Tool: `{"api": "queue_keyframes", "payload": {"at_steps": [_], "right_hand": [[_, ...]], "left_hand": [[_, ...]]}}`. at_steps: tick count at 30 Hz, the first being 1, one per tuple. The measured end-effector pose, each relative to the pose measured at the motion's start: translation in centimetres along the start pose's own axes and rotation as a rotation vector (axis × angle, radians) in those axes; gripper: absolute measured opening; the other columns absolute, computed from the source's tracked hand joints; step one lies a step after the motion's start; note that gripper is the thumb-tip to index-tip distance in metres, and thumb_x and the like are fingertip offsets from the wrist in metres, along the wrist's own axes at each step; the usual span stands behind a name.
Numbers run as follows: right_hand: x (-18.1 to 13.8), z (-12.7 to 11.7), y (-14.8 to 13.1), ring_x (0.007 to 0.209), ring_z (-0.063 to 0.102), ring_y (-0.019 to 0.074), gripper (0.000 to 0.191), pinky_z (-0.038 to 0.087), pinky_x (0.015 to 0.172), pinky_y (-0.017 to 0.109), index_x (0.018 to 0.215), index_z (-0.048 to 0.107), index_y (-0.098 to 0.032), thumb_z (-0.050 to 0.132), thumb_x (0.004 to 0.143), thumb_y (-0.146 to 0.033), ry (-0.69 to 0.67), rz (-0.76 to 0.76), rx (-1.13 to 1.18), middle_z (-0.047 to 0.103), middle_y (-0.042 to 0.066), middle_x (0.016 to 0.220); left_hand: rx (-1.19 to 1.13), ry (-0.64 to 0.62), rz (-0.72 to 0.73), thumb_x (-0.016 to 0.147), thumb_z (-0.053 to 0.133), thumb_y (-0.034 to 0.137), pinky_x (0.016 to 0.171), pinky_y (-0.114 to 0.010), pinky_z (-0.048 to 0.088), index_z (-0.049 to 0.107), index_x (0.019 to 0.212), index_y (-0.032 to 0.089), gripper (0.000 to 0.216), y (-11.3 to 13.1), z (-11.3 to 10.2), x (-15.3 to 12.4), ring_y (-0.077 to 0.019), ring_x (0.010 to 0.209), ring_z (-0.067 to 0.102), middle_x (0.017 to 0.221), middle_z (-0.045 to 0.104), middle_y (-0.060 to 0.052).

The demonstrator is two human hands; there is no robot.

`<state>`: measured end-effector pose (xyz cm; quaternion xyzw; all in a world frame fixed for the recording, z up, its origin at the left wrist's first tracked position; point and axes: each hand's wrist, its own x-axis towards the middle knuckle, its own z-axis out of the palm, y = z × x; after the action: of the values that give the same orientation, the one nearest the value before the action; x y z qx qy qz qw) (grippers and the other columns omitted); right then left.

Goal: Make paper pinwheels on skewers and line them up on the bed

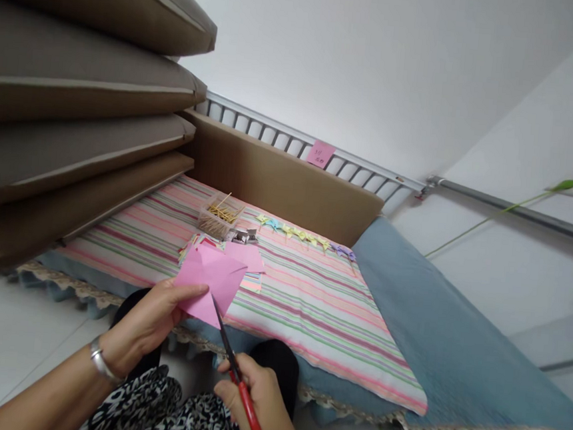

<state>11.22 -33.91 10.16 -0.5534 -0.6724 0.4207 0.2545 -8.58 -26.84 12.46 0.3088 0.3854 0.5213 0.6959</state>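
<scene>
My left hand (160,314) pinches a square of pink paper (216,272) by its left edge, thumb on top. Slits run in from corners of the sheet. In my right hand (253,393) is a pair of scissors (228,344) with red handles and dark blades. The blade tips lie at the paper, near its middle, along the lower corner. Beyond it are more pink paper (247,255) and a pile of coloured sheets (252,282). A clear box (216,215) of thin wooden sticks stands behind the pile.
A row of small paper pinwheels (295,232) in yellow, blue and purple lies on the striped cloth (319,298). Stacked brown cushions (87,84) rise at the left. A pink note (320,153) hangs on the white radiator (283,138) behind a brown board (270,173).
</scene>
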Motion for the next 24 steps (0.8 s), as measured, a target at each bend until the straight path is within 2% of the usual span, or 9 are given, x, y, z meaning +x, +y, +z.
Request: {"api": "queue_keyframes", "payload": {"at_steps": [6,8,10,14,17,20,22,24], "right_hand": [[-0.6,-0.6,2.2,0.058,0.051,0.0115,0.025,0.039,0.055,0.020,0.103,0.059,-0.021,0.055,0.078,-0.020,-0.047,-0.076,-0.065,0.057,-0.002,0.068],[-0.3,-1.5,3.3,0.065,0.057,0.0137,0.028,0.044,0.062,0.022,0.103,0.057,-0.020,0.055,0.076,-0.017,0.002,-0.085,-0.036,0.062,0.000,0.077],[0.3,-2.7,3.7,0.073,0.061,0.0163,0.031,0.047,0.070,0.026,0.105,0.054,-0.021,0.057,0.074,-0.019,0.105,-0.085,0.035,0.064,0.003,0.086],[2.7,-4.7,1.8,0.079,0.063,0.0184,0.047,0.049,0.075,0.031,0.115,0.048,-0.023,0.066,0.071,-0.029,0.301,-0.097,0.193,0.064,0.004,0.093],[4.4,-4.9,-0.3,0.069,0.059,0.0148,0.052,0.048,0.068,0.028,0.114,0.050,-0.023,0.070,0.066,-0.027,0.243,-0.147,0.295,0.062,0.001,0.086],[5.1,-3.7,-1.5,0.061,0.053,0.0117,0.049,0.042,0.059,0.023,0.110,0.054,-0.022,0.066,0.063,-0.019,0.150,-0.189,0.330,0.058,-0.003,0.077],[5.1,-2.8,-2.0,0.057,0.049,0.0109,0.045,0.039,0.054,0.022,0.108,0.054,-0.022,0.062,0.064,-0.016,0.148,-0.200,0.388,0.057,-0.004,0.074],[4.8,-1.9,-2.2,0.058,0.050,0.0115,0.041,0.038,0.054,0.022,0.107,0.052,-0.022,0.060,0.067,-0.017,0.206,-0.221,0.530,0.059,-0.004,0.076]], "left_hand": [[0.026,0.098,0.041,0.066,0.074,0.018,0.061,-0.027,0.052,0.070,0.089,0.010,0.024,1.2,-0.7,0.7,-0.0180,0.064,0.065,0.076,0.075,-0.008],[0.072,0.091,0.041,0.064,0.075,0.019,0.061,-0.027,0.051,0.071,0.089,0.010,0.026,1.6,-1.3,1.0,-0.0178,0.063,0.065,0.076,0.074,-0.007],[0.151,0.029,-0.003,0.063,0.075,0.021,0.061,-0.027,0.051,0.071,0.088,0.010,0.027,1.6,-1.8,1.2,-0.0181,0.064,0.064,0.077,0.074,-0.008],[0.334,-0.147,-0.157,0.060,0.076,0.024,0.057,-0.026,0.047,0.072,0.081,0.008,0.027,0.1,-1.8,1.3,-0.0184,0.060,0.063,0.071,0.073,-0.009],[0.431,-0.216,-0.211,0.059,0.076,0.023,0.047,-0.022,0.040,0.072,0.076,0.009,0.022,-0.9,-1.0,1.3,-0.0157,0.051,0.059,0.062,0.071,-0.007],[0.440,-0.244,-0.219,0.059,0.076,0.022,0.045,-0.021,0.038,0.071,0.073,0.011,0.018,-0.8,-0.1,1.1,-0.0138,0.047,0.056,0.057,0.069,-0.005],[0.390,-0.254,-0.225,0.060,0.077,0.021,0.047,-0.021,0.041,0.071,0.074,0.011,0.018,-0.3,0.2,1.0,-0.0141,0.050,0.058,0.060,0.070,-0.005],[0.256,-0.258,-0.200,0.064,0.076,0.020,0.056,-0.023,0.047,0.071,0.083,0.011,0.021,-0.1,0.2,0.9,-0.0162,0.061,0.063,0.072,0.073,-0.007]]}}
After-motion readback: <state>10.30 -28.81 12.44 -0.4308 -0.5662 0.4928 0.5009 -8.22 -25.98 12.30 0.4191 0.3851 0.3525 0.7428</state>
